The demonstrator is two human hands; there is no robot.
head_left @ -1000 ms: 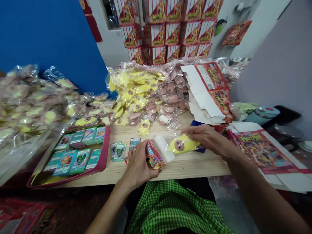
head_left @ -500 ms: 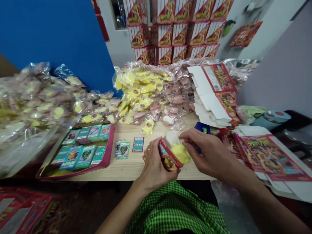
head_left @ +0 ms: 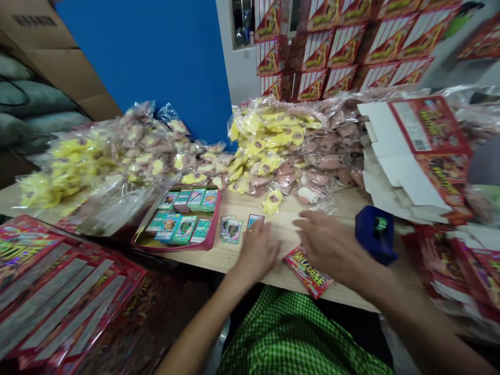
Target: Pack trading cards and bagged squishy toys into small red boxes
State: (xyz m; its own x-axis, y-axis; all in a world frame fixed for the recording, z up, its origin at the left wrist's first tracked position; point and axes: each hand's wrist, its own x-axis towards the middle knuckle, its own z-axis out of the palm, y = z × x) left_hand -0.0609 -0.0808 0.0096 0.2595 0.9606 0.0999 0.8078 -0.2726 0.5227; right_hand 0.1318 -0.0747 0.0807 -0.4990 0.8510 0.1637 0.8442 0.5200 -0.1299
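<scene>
My left hand [head_left: 258, 250] lies flat on the wooden table [head_left: 234, 255], fingers stretched toward three loose trading cards [head_left: 234, 227]; its fingertips are at the rightmost card. My right hand [head_left: 328, 245] hovers just to the right, blurred, with fingers spread and nothing in them. A red printed packet [head_left: 309, 272] lies on the table's near edge between and below both hands, touched by neither as far as I can see. A lone bagged yellow plush toy [head_left: 272, 200] lies just beyond the hands.
A pink tray [head_left: 213, 237] of card packs sits left of the hands, a blue tape dispenser [head_left: 375, 234] right. Heaps of bagged yellow and pink plush toys [head_left: 281, 140] fill the back. Flat red cartons [head_left: 425, 151] are stacked right, red sheets [head_left: 50, 291] lower left.
Both hands let go of the red packet, into which the yellow toy went; it now lies on the table edge. The left hand reached to the loose cards. The view swung left.
</scene>
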